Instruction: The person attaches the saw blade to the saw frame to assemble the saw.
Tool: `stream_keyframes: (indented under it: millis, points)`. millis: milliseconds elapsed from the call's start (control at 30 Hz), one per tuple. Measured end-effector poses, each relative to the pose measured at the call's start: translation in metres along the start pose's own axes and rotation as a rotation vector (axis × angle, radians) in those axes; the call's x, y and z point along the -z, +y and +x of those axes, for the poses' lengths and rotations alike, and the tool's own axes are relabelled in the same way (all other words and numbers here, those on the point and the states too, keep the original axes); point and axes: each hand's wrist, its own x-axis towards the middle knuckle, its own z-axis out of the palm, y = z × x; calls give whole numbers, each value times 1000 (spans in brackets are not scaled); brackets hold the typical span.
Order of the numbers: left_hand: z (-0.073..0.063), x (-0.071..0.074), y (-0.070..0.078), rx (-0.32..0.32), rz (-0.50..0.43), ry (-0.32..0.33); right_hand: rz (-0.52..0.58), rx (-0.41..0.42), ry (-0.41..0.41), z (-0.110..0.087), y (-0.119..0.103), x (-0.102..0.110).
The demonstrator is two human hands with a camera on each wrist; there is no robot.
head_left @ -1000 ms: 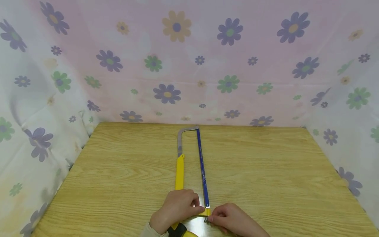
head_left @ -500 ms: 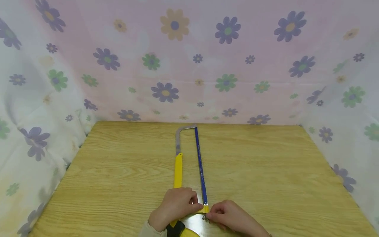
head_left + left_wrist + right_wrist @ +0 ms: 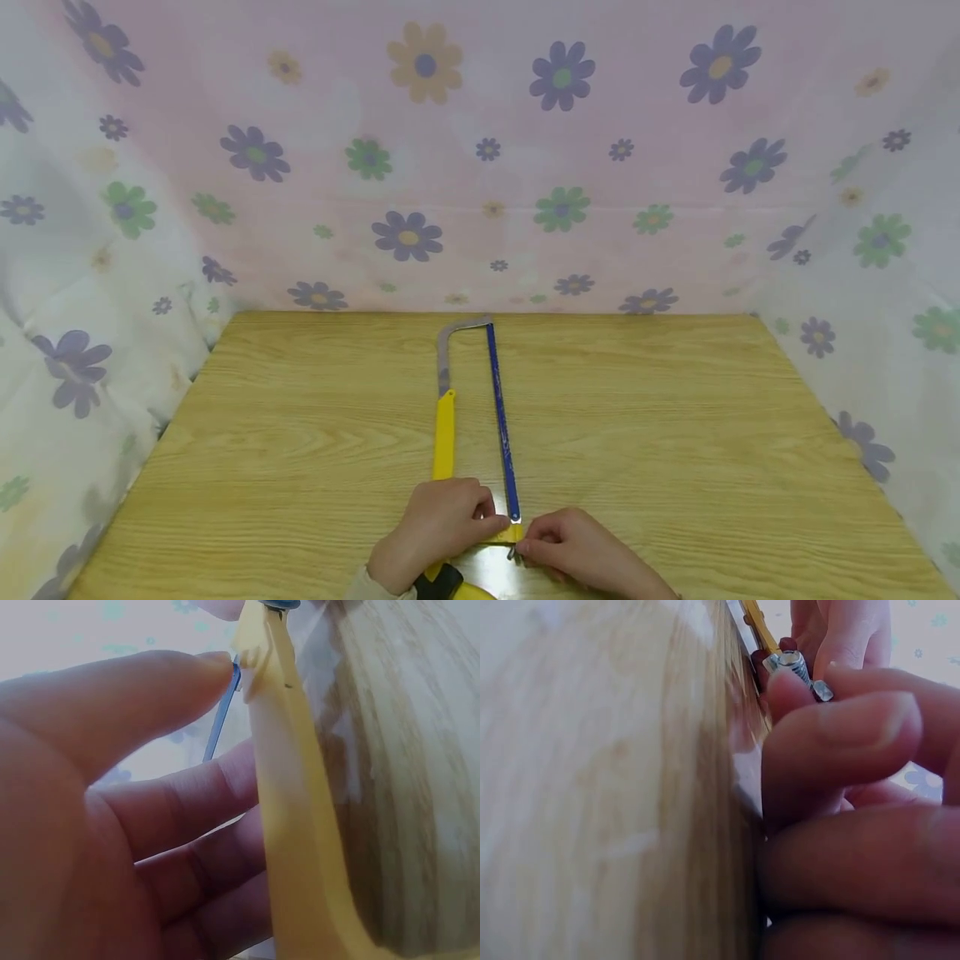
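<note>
A hacksaw [image 3: 445, 437] with a yellow and grey frame lies flat on the wooden table, its blue blade [image 3: 502, 425] to the right. My left hand [image 3: 442, 529] holds the yellow frame near the handle, thumb close to the blade's near end. In the left wrist view the fingers go behind the yellow frame arm [image 3: 289, 810]. My right hand [image 3: 581, 550] pinches the wing nut [image 3: 513, 552] at the near corner, below the blade. The right wrist view shows the threaded bolt end [image 3: 792, 663] standing out between the metal wings, partly hidden by fingers.
Beneath the saw is a wood-grain table [image 3: 637, 417]. A flowered cloth [image 3: 480, 183] hangs behind it and along both sides. The black and yellow handle [image 3: 438, 582] runs off the bottom edge of the head view.
The head view has shifted slightly, so the whole scene sits a little further left. Both hands keep their places on the hacksaw, with the right fingers still at the wing nut.
</note>
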Motion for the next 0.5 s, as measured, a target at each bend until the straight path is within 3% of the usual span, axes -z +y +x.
stream_keyframes:
  millis: [267,500]
  points:
    - [2,2,-5,-30,-29,0,-10,-34,51,2,-1,1]
    - [2,5,-6,-39,-134,-42,216,16,-74,-4,8,9]
